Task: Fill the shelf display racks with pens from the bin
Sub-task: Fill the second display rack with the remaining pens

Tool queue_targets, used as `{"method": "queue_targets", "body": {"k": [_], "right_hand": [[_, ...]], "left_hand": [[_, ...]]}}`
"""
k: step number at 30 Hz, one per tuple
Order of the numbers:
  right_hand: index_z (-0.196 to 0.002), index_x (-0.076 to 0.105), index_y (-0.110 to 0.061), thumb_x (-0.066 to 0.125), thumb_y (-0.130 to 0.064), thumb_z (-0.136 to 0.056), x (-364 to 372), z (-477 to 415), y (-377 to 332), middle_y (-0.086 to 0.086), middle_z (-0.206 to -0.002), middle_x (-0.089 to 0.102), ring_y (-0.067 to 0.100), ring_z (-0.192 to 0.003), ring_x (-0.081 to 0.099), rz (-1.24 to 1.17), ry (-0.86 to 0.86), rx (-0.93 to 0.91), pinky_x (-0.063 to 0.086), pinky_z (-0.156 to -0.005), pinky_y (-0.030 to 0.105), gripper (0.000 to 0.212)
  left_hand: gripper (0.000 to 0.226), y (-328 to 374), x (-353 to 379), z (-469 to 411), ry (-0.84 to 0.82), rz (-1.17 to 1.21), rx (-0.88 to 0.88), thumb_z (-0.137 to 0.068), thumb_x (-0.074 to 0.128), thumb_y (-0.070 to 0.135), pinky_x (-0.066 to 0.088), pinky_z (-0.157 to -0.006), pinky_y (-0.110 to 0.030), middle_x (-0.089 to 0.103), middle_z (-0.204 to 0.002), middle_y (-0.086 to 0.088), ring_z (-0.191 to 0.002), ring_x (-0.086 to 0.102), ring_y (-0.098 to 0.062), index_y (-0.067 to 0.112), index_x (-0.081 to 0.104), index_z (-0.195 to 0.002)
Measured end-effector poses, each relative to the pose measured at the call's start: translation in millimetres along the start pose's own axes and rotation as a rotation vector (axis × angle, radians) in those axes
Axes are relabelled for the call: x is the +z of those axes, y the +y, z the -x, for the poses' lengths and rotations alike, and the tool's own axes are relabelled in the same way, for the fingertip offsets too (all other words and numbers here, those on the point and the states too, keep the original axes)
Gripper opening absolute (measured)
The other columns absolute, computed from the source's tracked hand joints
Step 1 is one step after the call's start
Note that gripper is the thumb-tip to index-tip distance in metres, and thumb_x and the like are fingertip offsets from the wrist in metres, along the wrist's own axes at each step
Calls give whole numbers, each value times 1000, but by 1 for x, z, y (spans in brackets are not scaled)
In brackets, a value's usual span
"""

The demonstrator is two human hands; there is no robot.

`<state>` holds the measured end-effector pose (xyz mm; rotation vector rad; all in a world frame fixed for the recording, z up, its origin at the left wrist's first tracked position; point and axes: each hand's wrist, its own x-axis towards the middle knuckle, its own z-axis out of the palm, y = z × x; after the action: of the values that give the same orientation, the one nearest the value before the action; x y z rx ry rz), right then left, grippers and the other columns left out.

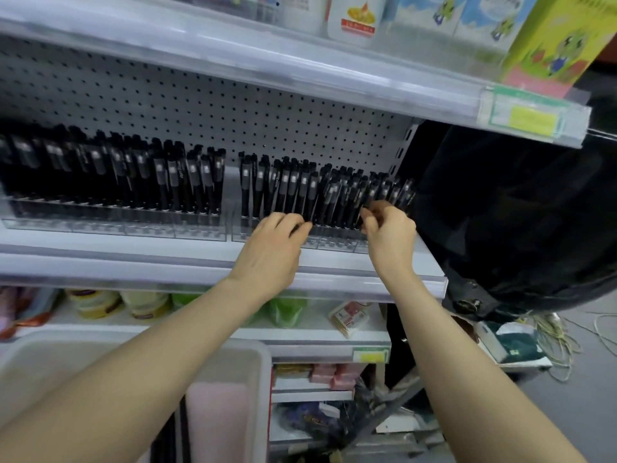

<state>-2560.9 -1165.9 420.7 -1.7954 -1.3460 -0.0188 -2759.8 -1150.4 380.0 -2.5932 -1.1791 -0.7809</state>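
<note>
Two clear display racks stand on the white shelf (133,262), the left rack (110,222) and the right rack (334,240), both packed with several upright black pens (283,188). My left hand (273,252) reaches to the front of the right rack, its fingers curled against the pens' lower ends. My right hand (389,233) is at the rack's right end, fingers curled and pinching a black pen (369,198) among the others. The white bin (240,369) sits below my forearms, with a pink item inside; its pens are hidden.
A pegboard back panel (233,111) rises behind the racks. The upper shelf (300,68) overhangs with boxes on it. A big black bag (517,212) bulges at the right of the shelf end. Lower shelves (300,329) hold packets and jars.
</note>
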Motion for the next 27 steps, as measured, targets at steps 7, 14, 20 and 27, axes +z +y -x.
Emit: {"method": "queue_targets", "body": {"k": [7, 14, 20, 27], "right_hand": [[-114, 65, -9, 59, -20, -96, -4, 48, -21, -2, -92, 65, 14, -86, 60, -60, 115, 52, 47, -77, 27, 22], [-104, 70, -13, 63, -17, -92, 47, 162, -86, -3, -87, 70, 11, -81, 63, -140, -29, 16, 49, -77, 24, 14], [-94, 70, -16, 65, -14, -88, 95, 253, -112, -4, -83, 70, 12, -79, 63, -75, -289, 60, 48, -74, 25, 8], [-85, 68, -13, 72, -19, -78, 115, 291, -92, 2, -86, 68, 18, -75, 58, 251, -755, 308, 40, -63, 24, 9]], "left_hand": [[45, -22, -32, 45, 10, 156, -38, -94, 58, 19, 44, -102, -39, 48, -137, -3, -127, 41, -23, 14, 52, -138], [33, -84, -47, 146, 64, 175, -118, -90, 63, 16, 47, -88, -39, 58, -117, -6, -105, 52, -28, 12, 64, -122], [41, -116, -33, 230, -57, 114, -242, -89, 49, 32, 47, -90, -42, 59, -118, -8, -103, 56, -33, 15, 65, -123], [51, -116, -20, 249, -112, 51, -235, -86, 43, 37, 22, -106, -43, 60, -115, -11, -107, 53, -34, 15, 58, -130]]}}
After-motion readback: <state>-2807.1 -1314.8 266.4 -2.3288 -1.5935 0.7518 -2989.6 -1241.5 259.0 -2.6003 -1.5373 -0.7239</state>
